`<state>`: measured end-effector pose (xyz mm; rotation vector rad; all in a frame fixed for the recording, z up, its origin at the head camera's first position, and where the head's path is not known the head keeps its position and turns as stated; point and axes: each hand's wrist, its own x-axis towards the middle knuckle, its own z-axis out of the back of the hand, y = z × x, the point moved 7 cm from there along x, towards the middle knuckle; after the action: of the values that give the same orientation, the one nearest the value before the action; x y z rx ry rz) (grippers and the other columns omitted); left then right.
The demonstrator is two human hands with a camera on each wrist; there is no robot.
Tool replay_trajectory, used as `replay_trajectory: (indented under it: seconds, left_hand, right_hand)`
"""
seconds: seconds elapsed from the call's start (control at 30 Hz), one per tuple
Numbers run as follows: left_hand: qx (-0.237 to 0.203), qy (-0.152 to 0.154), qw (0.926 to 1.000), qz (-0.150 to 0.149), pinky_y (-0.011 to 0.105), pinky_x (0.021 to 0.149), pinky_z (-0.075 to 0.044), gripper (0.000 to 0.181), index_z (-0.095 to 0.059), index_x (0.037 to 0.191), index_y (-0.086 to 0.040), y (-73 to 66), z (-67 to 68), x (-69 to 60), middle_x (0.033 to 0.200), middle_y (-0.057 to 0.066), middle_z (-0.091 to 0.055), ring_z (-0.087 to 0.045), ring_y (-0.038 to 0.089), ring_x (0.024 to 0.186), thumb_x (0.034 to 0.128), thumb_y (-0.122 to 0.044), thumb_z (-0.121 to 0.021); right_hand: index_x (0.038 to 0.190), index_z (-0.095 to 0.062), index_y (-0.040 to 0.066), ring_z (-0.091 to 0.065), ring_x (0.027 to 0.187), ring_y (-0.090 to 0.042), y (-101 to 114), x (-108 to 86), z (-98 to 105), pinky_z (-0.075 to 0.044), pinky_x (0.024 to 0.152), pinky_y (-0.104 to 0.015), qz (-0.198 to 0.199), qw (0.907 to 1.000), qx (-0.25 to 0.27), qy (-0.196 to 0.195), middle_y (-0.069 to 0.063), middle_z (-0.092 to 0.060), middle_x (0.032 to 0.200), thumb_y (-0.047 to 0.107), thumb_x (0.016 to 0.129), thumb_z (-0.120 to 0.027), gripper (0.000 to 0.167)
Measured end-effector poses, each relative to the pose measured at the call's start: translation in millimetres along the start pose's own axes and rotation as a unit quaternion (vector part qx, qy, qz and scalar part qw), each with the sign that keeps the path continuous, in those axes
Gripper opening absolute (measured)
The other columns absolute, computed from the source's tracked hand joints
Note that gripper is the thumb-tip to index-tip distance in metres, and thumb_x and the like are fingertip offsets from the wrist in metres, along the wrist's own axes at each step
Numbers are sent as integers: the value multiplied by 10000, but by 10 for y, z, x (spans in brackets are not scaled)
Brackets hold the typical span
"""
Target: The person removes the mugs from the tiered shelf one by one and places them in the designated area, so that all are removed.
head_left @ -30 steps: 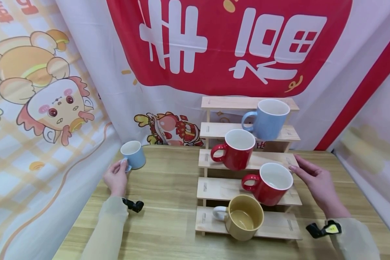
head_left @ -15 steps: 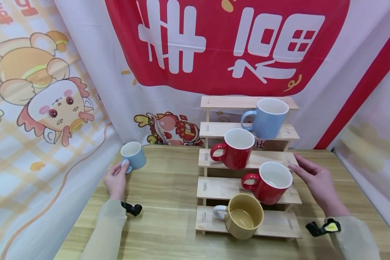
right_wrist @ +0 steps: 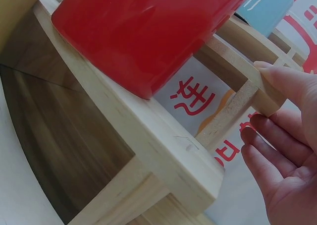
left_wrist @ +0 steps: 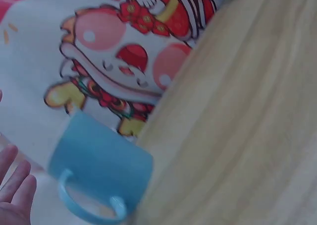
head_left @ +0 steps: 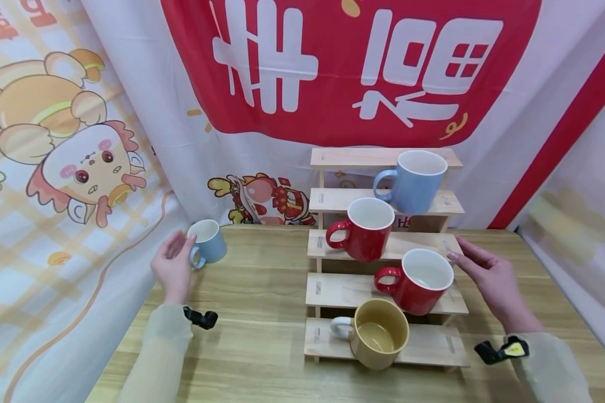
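At the table's far left stands a light blue mug (head_left: pixel 212 244), upright with its handle turned toward my left hand (head_left: pixel 173 263). That hand is just left of the mug, fingers loosely bent and holding nothing. In the left wrist view a gap shows between the fingers (left_wrist: pixel 19 188) and the blue mug (left_wrist: pixel 101 160). On the right, my right hand (head_left: pixel 491 280) pinches the end of a middle step of the wooden tiered rack (head_left: pixel 333 291). The right wrist view shows the thumb (right_wrist: pixel 277 76) on top of the step and a finger beneath it.
The rack bears another blue mug (head_left: pixel 417 184), an upper red mug (head_left: pixel 368 232), a lower red mug (head_left: pixel 422 285) and a tan mug (head_left: pixel 379 336) with a white handle on the lowest step. Printed cloth (head_left: pixel 262 140) hangs behind and at both sides of the wooden table (head_left: pixel 252 313).
My left hand has let go of the blue mug's handle and drawn back slightly left. The mug stays where it was. My right hand keeps its grip on the rack.
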<state>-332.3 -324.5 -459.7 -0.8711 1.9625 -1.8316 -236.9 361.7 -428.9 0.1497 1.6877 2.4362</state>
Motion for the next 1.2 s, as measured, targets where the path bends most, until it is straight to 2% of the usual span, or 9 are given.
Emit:
replay_trajectory:
  seconds: [0.2, 0.33, 0.5, 0.7, 0.97, 1.0, 1.2]
  left_hand:
    - [-77, 440, 9988, -179, 239, 990, -508, 561, -711, 1278, -115, -381, -256, -78, 1250, 64, -705, -658, 173, 1151, 786, -302, -906]
    - [-132, 839, 9956, -395, 254, 996, -509, 516, -709, 1274, -133, -641, -484, -208, 1264, 61, -698, -652, 188, 1165, 816, -297, -880]
    - [-330, 1373, 9880, -630, 259, 988, -517, 470, -712, 1264, -132, -907, -783, -394, 1264, 74, -696, -658, 195, 1156, 843, -278, -860]
    - [-677, 1990, 9723, -1019, 282, 977, -529, 461, -710, 1266, -97, -1182, -1179, -636, 1252, 114, -697, -664, 212, 1152, 851, -235, -855]
    - [-929, 2902, 9414, -1443, 318, 957, -549, 427, -707, 1284, -118, -1498, -1672, -1001, 1263, 146, -687, -658, 278, 1163, 884, -206, -828]
    - [-907, 2976, 9393, -1446, 312, 914, -571, 422, -709, 1283, -134, -1528, -1723, -1042, 1262, 131, -691, -664, 260, 1154, 886, -218, -827]
    - [-916, 3332, 9285, -1357, 304, 935, -559, 449, -700, 1299, -133, -1680, -2007, -1279, 1255, 76, -703, -672, 212, 1143, 879, -216, -836]
  right_hand:
    - [1536, -460, 175, -503, 1170, 60, 5, 8, 3, -487, 832, -70, 68, 9999, 93, -32, 60, -500, 1506, 405, 967, -705, 661]
    - [1534, -464, 185, -502, 1175, 56, 5, 1, 0, -490, 830, -72, 45, 9999, 150, -22, 59, -498, 1508, 404, 965, -708, 656]
    - [1535, -463, 180, -507, 1176, 51, 4, 1, -7, -492, 835, -77, 30, 9999, 121, -19, 42, -494, 1513, 413, 966, -704, 661]
    - [1544, -447, 185, -499, 1213, 6, -12, 15, -4, -493, 846, -86, 15, 10000, -30, -14, -2, -466, 1540, 448, 969, -686, 676]
    - [1546, -446, 192, -505, 1207, 12, -4, -8, 1, -494, 849, -87, -3, 10000, 49, -6, 6, -465, 1542, 444, 967, -690, 677]
    - [1546, -445, 196, -504, 1218, 1, -6, -9, 0, -495, 851, -90, -9, 10000, 55, -2, 4, -463, 1544, 447, 966, -689, 677]
    - [1544, -452, 210, -501, 1227, -7, -2, -8, -6, -492, 846, -84, -34, 10000, 60, 6, 22, -470, 1539, 463, 960, -690, 679]
